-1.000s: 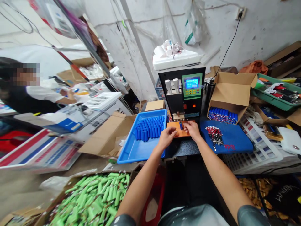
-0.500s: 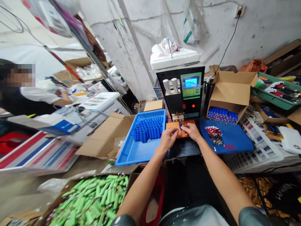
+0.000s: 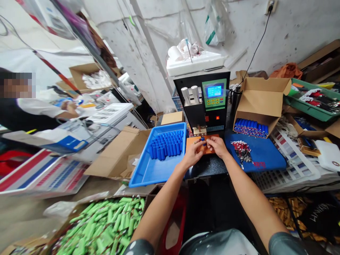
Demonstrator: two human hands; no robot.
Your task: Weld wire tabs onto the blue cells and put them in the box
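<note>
Pinching the blue cell (image 3: 203, 140), the right hand (image 3: 217, 147) should steady it by copper pins (image 3: 199, 130) just beyond, left hand's grip (image 3: 193, 154) unclear.

I have one small blue cylindrical cell (image 3: 203, 139) roughly upright at my fingertips (image 3: 209, 142), which partly hide it. It is over the flat orange board (image 3: 189, 141), just below the thin copper-coloured pins (image 3: 199, 129).
</note>
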